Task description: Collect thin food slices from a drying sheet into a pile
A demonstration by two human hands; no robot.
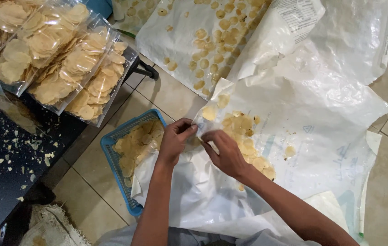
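Hands: left [174,139], right [223,152] grip pinched on white sack [248,182] edge, apparently; crackers [244,136] beside fingertips.

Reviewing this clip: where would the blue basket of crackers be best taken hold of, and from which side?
Probably the blue basket's long left rim, coming from the tiled floor side. That edge is bare and open, while the white sack drapes over the right side, where the left hand and right hand work.
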